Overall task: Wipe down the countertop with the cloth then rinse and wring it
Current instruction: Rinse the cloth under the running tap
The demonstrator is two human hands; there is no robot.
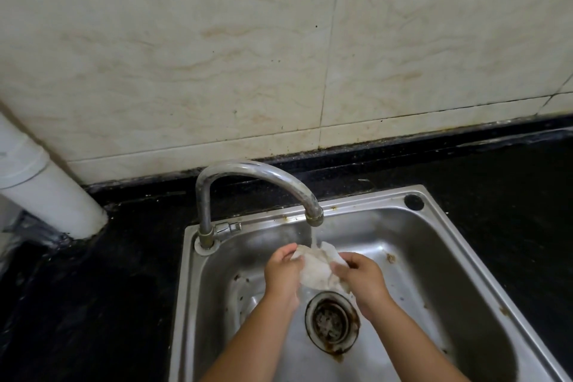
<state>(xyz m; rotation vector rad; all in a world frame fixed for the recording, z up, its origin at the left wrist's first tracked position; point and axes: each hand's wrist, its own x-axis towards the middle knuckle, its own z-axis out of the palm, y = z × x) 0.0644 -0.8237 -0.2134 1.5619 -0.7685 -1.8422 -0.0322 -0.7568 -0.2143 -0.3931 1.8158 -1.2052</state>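
Observation:
A crumpled white cloth [317, 270] hangs between both hands over the steel sink [440, 245]. My left hand [283, 273] grips its left edge and my right hand [361, 277] grips its right edge. Water runs from the curved chrome tap [257, 175] straight onto the top of the cloth. The black countertop [93, 304] surrounds the sink on the left, back and right. The lower part of the cloth droops just above the drain.
A rusty-rimmed drain strainer [331, 321] sits in the basin below the hands. A white pipe [46, 186] stands at the back left corner. The tiled wall [248, 56] rises behind the counter. A small dark hole [414, 201] marks the sink's rear right corner.

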